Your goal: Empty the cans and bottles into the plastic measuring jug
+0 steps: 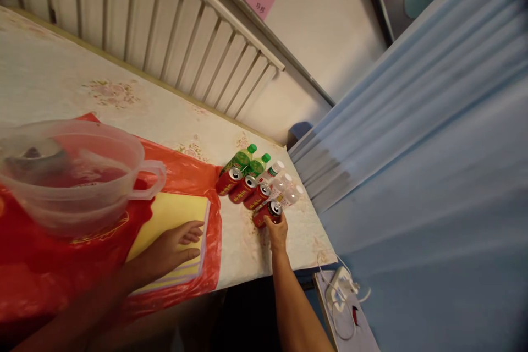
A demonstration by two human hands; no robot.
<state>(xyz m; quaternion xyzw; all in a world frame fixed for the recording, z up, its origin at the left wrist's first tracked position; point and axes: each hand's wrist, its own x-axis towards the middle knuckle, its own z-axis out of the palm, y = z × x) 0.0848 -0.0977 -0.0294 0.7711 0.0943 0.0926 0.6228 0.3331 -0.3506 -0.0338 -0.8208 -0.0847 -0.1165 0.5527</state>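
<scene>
My right hand (278,229) is wrapped round a red drink can (261,216) at the near end of a row of similar cans. Several red cans (242,190) stand side by side to its left, their tops facing up. Behind them are two green-capped bottles (258,165) and several clear bottles (284,181) with pale caps. My left hand (188,240) hangs over a stack of yellow sheets (175,212), fingers stretched out and holding nothing. Whether it touches the sheets I cannot tell.
A large clear plastic jug (74,176) with a handle stands on red plastic sheeting (177,173) at the left. A floral tablecloth (165,110) covers the table. Blue curtains (396,176) hang at the right, above a white power strip (342,289) with cables.
</scene>
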